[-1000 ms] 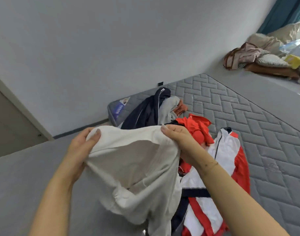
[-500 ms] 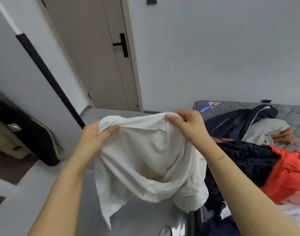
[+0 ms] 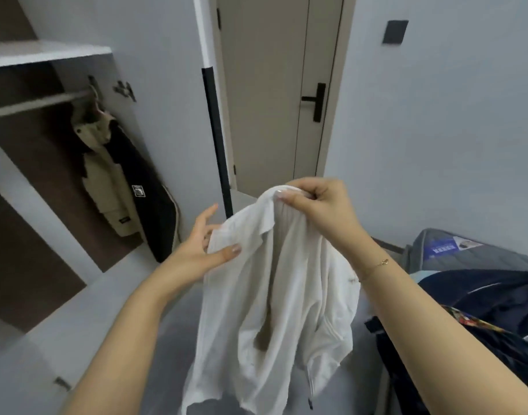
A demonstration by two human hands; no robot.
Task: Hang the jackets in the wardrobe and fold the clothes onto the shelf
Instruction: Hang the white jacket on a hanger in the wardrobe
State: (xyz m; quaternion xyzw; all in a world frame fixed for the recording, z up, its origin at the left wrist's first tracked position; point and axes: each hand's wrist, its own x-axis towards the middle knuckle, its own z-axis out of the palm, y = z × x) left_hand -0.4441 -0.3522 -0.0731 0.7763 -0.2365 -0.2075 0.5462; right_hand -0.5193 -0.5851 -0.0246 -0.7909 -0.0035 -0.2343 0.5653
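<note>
Both arms reach forward. The right hand [image 3: 319, 205] is raised, fingers [image 3: 292, 196] curled in a pinch; the left hand [image 3: 204, 250] sits lower, thumb pressed, fingers spread.

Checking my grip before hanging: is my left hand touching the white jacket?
Touching. The head view shows the left hand with its thumb pressed on the white jacket.

White jacket [image 3: 274, 295]: crumpled, hanging in air, collar end pinched up top, front edge held at left, body drooping, dark zip pull at hem. Beige-and-black jacket [image 3: 119, 181]: hung on wardrobe rail [image 3: 38, 104], at right end. Dark navy clothes [image 3: 478, 298]: heaped on bed [image 3: 436, 259], lower right.
</note>
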